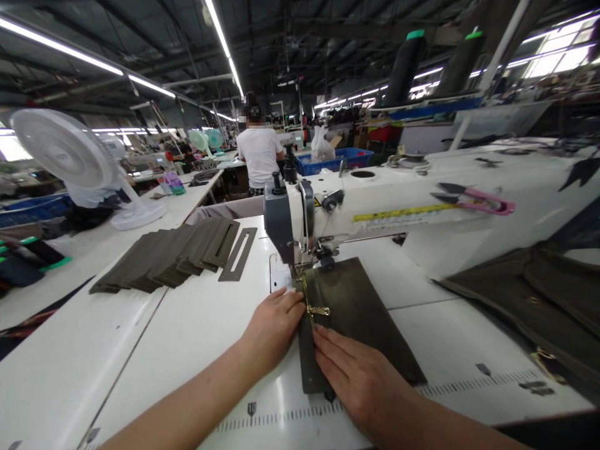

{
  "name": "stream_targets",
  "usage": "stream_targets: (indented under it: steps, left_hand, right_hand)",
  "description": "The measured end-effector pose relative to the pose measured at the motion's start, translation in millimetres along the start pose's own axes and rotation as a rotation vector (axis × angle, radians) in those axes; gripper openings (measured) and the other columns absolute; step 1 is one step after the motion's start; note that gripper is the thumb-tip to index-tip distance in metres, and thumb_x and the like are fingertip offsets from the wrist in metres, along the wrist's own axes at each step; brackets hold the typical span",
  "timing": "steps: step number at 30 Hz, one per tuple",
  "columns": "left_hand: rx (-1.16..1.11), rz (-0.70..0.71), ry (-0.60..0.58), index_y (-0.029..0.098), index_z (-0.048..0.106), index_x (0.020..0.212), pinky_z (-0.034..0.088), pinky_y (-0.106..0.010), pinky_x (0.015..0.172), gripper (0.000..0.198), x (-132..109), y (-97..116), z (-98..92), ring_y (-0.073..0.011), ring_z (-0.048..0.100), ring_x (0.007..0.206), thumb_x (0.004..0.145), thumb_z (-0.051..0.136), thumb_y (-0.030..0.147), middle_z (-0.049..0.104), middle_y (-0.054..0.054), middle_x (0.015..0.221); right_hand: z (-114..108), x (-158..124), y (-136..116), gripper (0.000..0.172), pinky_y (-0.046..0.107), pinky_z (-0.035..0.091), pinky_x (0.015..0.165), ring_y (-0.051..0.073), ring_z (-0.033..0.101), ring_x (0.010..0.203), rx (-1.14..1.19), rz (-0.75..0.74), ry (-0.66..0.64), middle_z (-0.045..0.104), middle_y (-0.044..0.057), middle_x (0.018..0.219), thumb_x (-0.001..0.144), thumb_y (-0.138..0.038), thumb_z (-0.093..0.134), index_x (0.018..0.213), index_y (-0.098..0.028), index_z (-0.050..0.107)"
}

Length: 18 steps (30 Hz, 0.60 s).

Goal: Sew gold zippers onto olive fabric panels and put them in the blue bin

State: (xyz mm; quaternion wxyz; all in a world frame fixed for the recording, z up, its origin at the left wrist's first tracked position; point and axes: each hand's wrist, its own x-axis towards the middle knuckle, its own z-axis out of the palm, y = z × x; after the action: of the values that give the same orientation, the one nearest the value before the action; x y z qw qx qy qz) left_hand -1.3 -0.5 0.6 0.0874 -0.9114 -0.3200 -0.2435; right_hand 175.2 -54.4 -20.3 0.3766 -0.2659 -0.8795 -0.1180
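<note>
A dark olive fabric panel [360,312] lies under the head of a white sewing machine [300,219]. Along its left part runs a gold zipper [308,294], and the gold zipper pull [319,310] points to the right. My left hand [276,319] rests its fingertips on the panel's left edge, just in front of the presser foot. Lower down, my right hand [351,369] lies flat on the panel beside the zipper, fingers stretched out and close together. Neither hand grips anything that I can see. The needle tip is too small to make out.
Left of the machine lies a fanned stack of olive pieces [164,256], with one slotted frame piece [238,254] beside it. Pink-handled thread snips [482,199] rest on the machine arm. Olive fabric with gold hardware [529,300] lies at right. A white fan [70,150] stands at left.
</note>
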Motion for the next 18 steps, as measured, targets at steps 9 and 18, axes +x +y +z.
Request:
stream_targets:
  steps: [9, 18]
  left_hand:
    - [-0.003, 0.0, 0.01, 0.01, 0.059, 0.096, 0.052, -0.04, 0.084, 0.022, 2.0, -6.1, 3.4, -0.0232, 0.061, 0.093, 0.083, 0.042, 0.008, 0.065, -0.012, 0.1]
    - [-0.029, 0.008, 0.015, 0.012, 0.057, 0.102, 0.052, -0.04, 0.087, 0.026, 1.5, -16.2, 9.1, -0.0225, 0.06, 0.097, 0.083, 0.04, 0.006, 0.063, -0.012, 0.102]
  right_hand:
    - [3.7, 8.0, 14.6, 0.04, 0.03, 0.054, 0.079, 0.023, 0.063, 0.089, -0.029, 0.005, -0.014, 0.068, 0.016, 0.092, 0.085, -0.005, 0.028, 0.085, -0.003, 0.068]
    - [14.9, 11.0, 26.7, 0.03, 0.03, 0.05, 0.087, 0.022, 0.061, 0.095, -0.016, 0.014, -0.104, 0.066, 0.017, 0.099, 0.082, -0.005, 0.037, 0.093, -0.002, 0.065]
